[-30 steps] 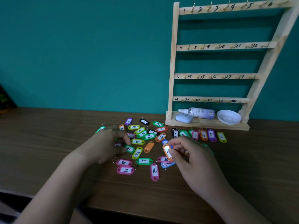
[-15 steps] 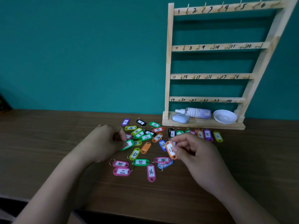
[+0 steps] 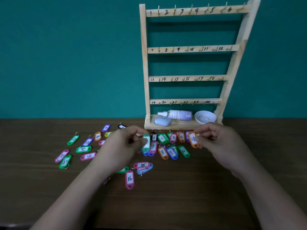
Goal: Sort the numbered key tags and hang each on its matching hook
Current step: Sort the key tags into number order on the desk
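Orange tag (image 3: 193, 139) pinched in right hand (image 3: 221, 145), green tag (image 3: 146, 141) in left hand (image 3: 119, 146)

Light: dim and even across the teal wall (image 3: 66, 55).
Shadows: soft, darkest along the near edge of the tabletop (image 3: 182, 205).
Blur: left hand (image 3: 123, 146) smeared at the fingertips.
Distortion: rack (image 3: 235, 63) leans rightward, wide-angle bend.

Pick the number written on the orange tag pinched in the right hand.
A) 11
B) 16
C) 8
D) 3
A: the white label of the orange tag, pinched between the fingers of the right hand in front of the wooden rack, reads 11.
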Available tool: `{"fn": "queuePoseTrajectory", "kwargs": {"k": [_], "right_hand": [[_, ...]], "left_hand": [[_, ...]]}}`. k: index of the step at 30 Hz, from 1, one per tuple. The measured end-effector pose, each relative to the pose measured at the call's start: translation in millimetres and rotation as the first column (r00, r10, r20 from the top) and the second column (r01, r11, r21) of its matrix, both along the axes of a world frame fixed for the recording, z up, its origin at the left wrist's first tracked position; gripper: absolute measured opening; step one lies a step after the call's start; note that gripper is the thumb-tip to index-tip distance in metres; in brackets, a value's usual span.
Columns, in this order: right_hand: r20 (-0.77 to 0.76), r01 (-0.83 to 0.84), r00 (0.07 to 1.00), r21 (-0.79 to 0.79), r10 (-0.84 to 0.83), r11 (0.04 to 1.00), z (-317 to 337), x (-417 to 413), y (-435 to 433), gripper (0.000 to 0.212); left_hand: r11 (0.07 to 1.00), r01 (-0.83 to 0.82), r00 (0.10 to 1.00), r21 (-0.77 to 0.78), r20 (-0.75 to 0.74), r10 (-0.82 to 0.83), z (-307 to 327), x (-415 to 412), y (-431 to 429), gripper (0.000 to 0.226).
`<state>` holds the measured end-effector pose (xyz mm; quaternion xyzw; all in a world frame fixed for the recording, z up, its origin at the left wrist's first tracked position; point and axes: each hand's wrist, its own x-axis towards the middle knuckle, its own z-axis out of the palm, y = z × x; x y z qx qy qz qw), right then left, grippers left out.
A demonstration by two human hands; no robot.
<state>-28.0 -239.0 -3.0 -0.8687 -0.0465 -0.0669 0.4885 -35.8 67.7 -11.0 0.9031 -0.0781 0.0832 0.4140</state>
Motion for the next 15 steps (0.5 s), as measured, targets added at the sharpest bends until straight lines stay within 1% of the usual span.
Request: {"fn": "queuePoseTrajectory", "kwargs": {"k": [4, 9, 12, 15], "right_hand": [[-0.041, 0.031, 0.999, -0.093, -0.035, 0.995, -7, 3, -10, 0.016], [-0.100, 0.030, 0.994, -0.155, -0.046, 0.987, -17, 7, -9, 0.015], [-0.105, 0.036, 0.993, -0.205, -0.058, 0.978, -21, 9, -6, 0.014], [-0.095, 0.072, 0.991, -0.240, -0.097, 0.968, -22, 13, -9, 0.014]], "left_hand": [[1.000, 0.025, 0.999, -0.004, 0.027, -0.024, -2, 6, -30, 0.006], [0.999, 0.032, 0.999, -0.008, 0.019, -0.032, -8, 13, -59, 0.015], [1.000, 0.020, 1.000, 0.000, 0.007, -0.020, -10, 17, -68, 0.016], [1.000, 0.017, 1.000, -0.025, -0.022, -0.018, -9, 21, -76, 0.013]]}}
